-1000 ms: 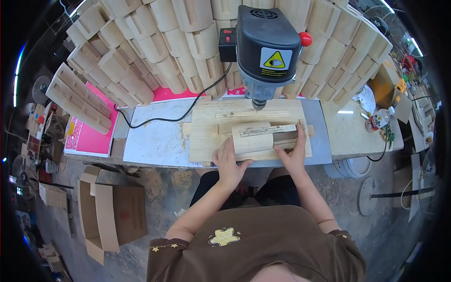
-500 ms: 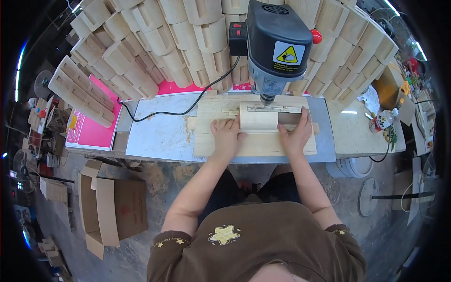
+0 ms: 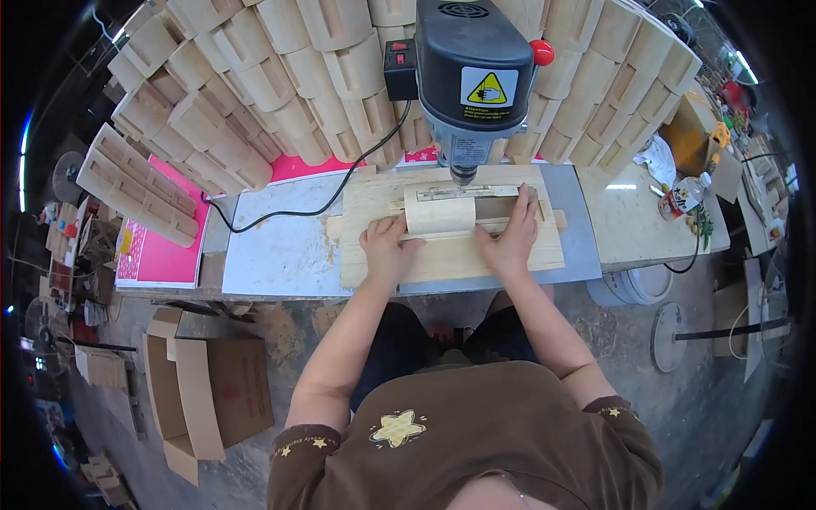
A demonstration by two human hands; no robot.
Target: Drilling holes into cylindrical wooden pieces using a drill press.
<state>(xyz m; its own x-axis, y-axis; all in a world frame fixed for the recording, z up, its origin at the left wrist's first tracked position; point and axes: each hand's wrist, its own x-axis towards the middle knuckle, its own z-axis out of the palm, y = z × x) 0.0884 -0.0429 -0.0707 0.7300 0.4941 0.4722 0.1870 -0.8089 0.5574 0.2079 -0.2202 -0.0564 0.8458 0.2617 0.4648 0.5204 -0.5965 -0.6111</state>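
A pale, rounded wooden block (image 3: 440, 216) lies in a flat wooden jig (image 3: 537, 253) under the drill chuck (image 3: 463, 175). At the block's left end, my left hand (image 3: 389, 252) holds it with bent fingers, the thumb along its near edge. My right hand (image 3: 510, 240) is spread over the right part of the jig. Its thumb touches the block's near right corner, while the fingertips reach the narrow rail (image 3: 489, 192) along the far side. The bit's tip is too small to make out.
The black drill press (image 3: 472, 76) towers over the jig, its cord (image 3: 327, 206) trailing left. Stacks of slotted wooden pieces (image 3: 340, 72) line the back. A bottle (image 3: 685, 197) stands at right. Below the table are an open carton (image 3: 208, 399) and a white bucket (image 3: 633, 287).
The whole view has shifted slightly, moving the drill press and jig left in the picture. Both hands keep their places on the block and jig.
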